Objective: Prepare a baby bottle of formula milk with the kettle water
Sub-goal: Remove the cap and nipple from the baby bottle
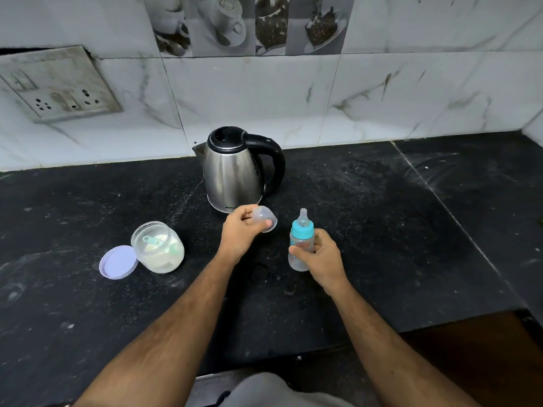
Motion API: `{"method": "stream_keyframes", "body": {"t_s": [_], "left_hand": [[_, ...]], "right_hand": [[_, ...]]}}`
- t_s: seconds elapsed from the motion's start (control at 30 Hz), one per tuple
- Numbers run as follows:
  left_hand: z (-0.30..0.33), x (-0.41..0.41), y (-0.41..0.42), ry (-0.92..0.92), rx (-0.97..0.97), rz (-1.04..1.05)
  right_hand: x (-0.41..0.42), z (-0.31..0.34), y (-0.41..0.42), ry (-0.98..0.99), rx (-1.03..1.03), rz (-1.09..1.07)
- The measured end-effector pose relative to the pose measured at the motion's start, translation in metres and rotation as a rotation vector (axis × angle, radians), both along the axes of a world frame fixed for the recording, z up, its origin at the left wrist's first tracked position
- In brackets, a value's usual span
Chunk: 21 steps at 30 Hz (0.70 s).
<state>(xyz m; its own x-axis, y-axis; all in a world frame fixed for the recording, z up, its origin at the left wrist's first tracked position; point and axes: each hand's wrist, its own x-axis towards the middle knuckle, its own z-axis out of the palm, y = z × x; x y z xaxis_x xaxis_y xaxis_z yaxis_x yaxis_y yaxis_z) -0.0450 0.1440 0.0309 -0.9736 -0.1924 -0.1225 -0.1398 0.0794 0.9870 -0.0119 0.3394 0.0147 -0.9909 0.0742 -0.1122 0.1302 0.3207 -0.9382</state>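
**Cap off, bottle in hand, kettle behind**

Right hand [324,255]: fingers and thumb curled round the clear body of the baby bottle [300,245], held upright just above the counter. Thumb lies across the front of the bottle. The teal collar and clear teat stand free above the grip.

Left hand [241,229]: pinches the clear dome cap [265,218] between thumb and fingertips, cap tilted, its open side facing right toward the bottle. Cap and bottle are near each other but apart.

Kettle [235,171]: steel body, black lid shut, black handle to the right, spout to the left. It stands on the black counter [396,230] just behind the left hand, close to the wall.

Formula jar [158,246]: clear, open, white powder inside with a pale teal scoop resting in it. Its lilac lid [118,262] lies flat on the counter, touching the jar's left side.

Writing: small dark lettering at the kettle's base, partly hidden by the hand, not readable. Orange print on the bottle, too blurred to read.

Room: bare dusty counter stretches right of the bottle as far as the corner wall. Front edge of the counter runs under the forearms. Wall socket plate [58,86] at upper left, well away from the kettle.
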Motion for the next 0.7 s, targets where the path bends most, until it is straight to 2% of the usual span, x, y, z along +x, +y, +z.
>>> {"method": "stream_keyframes", "body": {"t_s": [0.17, 0.3, 0.57, 0.7], "left_hand": [[-0.024, -0.013, 0.011, -0.014, -0.361, -0.058], [-0.033, -0.028, 0.023, -0.026, -0.52, -0.126], [-0.052, -0.035, 0.041, -0.044, -0.598, -0.169], [-0.05, -0.033, 0.042, -0.055, -0.567, -0.179]], "right_hand": [[-0.009, 0.0, 0.016, 0.017, 0.046, -0.024], [-0.014, -0.001, 0.023, -0.004, 0.039, 0.008], [-0.017, -0.01, 0.03, -0.044, 0.036, 0.04], [-0.016, -0.013, 0.031, -0.055, 0.026, 0.056]]}}
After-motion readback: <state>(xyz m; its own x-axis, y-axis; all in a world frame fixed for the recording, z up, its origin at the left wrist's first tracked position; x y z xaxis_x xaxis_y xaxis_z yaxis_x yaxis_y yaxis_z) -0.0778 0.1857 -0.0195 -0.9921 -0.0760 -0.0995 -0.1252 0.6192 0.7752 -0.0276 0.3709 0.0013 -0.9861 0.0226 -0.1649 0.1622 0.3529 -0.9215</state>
